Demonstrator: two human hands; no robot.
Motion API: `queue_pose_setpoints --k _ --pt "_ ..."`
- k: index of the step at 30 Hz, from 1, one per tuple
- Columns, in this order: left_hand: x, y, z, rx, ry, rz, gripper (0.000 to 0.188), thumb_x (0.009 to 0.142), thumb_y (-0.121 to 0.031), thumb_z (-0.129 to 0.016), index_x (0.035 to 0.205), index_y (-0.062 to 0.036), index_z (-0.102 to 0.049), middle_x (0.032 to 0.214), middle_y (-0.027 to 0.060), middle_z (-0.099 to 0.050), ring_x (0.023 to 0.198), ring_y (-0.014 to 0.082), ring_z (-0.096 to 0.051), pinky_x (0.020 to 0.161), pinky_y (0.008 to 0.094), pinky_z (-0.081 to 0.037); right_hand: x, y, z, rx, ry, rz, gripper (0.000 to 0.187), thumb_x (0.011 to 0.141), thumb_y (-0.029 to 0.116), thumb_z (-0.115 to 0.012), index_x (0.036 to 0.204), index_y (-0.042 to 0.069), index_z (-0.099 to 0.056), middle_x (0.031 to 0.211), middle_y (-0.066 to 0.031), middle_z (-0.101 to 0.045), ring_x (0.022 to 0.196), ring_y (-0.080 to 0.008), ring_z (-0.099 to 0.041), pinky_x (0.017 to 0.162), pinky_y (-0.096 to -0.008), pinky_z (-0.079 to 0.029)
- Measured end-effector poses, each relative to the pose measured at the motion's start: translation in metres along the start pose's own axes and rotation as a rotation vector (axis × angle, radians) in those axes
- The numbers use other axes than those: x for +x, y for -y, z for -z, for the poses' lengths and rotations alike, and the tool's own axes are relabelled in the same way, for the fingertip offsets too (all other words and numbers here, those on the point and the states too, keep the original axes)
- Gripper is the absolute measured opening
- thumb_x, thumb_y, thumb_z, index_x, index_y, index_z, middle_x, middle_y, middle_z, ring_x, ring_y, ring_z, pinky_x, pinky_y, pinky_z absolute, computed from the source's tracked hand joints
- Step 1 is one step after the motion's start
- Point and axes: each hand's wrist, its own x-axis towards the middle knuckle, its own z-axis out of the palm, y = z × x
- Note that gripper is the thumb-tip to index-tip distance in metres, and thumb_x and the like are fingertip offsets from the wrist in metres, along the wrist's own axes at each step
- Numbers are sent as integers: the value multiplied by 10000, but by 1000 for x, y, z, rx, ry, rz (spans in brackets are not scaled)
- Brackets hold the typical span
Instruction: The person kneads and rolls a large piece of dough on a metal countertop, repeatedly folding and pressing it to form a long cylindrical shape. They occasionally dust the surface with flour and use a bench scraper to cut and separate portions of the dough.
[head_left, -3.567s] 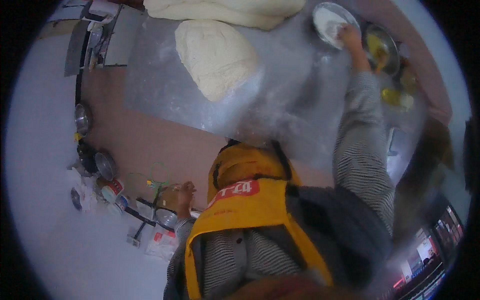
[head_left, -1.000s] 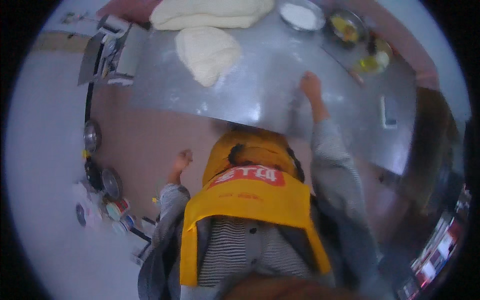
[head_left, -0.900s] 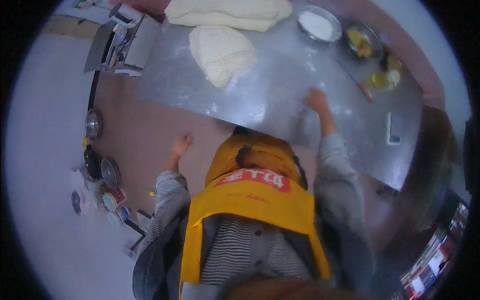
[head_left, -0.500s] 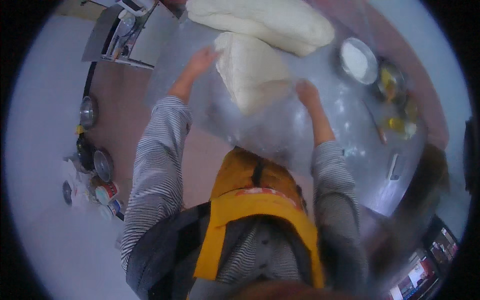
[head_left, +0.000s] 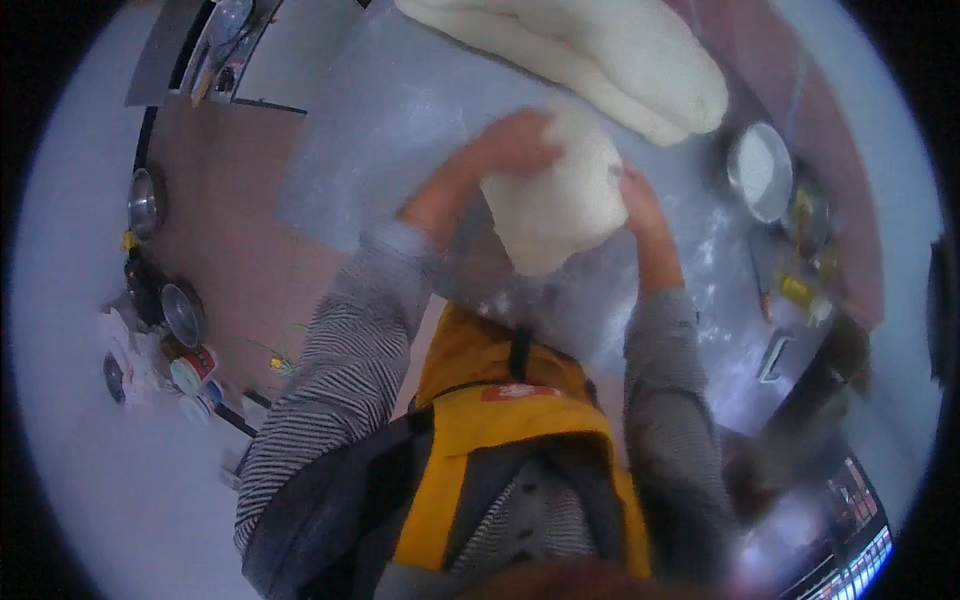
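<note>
A thick piece of pale dough (head_left: 565, 215) lies on the shiny metal table (head_left: 370, 120) in front of me, folded into a compact lump. My left hand (head_left: 520, 143) reaches across its upper left part, fingers curled onto the dough and slightly blurred. At the right edge of the same lump, my right hand (head_left: 643, 200) grips the side with bent fingers. Beyond it rests a much larger, long roll of dough (head_left: 600, 65), apart from both hands.
To the right stand a metal bowl of white powder (head_left: 760, 172), another bowl (head_left: 808, 215) with yellowish contents, and a yellow bottle (head_left: 797, 290). A phone-like object (head_left: 775, 357) lies near the table's right edge. Metal basins (head_left: 182, 314) and tubs sit along the left wall.
My left hand has moved right, over the dough, and the piece is now folded more compactly. My right hand has closed in on its right side. The whole view has shifted slightly.
</note>
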Motion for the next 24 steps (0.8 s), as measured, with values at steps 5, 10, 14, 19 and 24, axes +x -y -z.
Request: queue_pose_setpoints --k 5,10,14,19,24 --pt "-161 -1 -33 -104 -178 96 645 789 -325 -725 1322 -21 -528 1414 256 -435 1302 408 -434 1070 449 -383 -85 -2 -51 -634 97 345 531 845 283 -684 1288 18 -558 1256 -184 -599 1144 -301 -579 984 -405 -449" --pt "-230 71 -67 -182 -735 412 693 793 -144 -686 1421 -36 -413 1387 212 -457 1254 330 -482 995 414 -461 -118 17 -96 -1182 -162 660 534 890 269 -639 1359 45 -515 1386 -201 -516 1282 -357 -478 1062 -430 -391" --pt "-212 65 -54 -612 -735 597 681 810 -94 -615 1445 -46 -374 1271 156 -541 1142 251 -548 932 373 -502 -67 7 -81 -811 -24 399 526 934 360 -583 1378 89 -506 1383 -208 -513 1267 -384 -485 1060 -437 -387" --pt "-189 21 -50 -1052 -520 569 589 826 -95 -587 1386 -22 -420 1168 121 -594 1046 221 -590 887 359 -517 -35 14 -83 -549 286 -53 485 979 302 -509 1385 37 -492 1395 -162 -529 1256 -297 -524 1056 -397 -409" --pt "-159 -89 -98 -644 -470 246 603 814 -222 -669 1336 7 -469 1203 184 -582 1125 267 -571 950 410 -481 -63 -27 -29 187 357 -214 476 982 307 -505 1367 27 -506 1354 -156 -558 1218 -274 -550 1017 -388 -439"
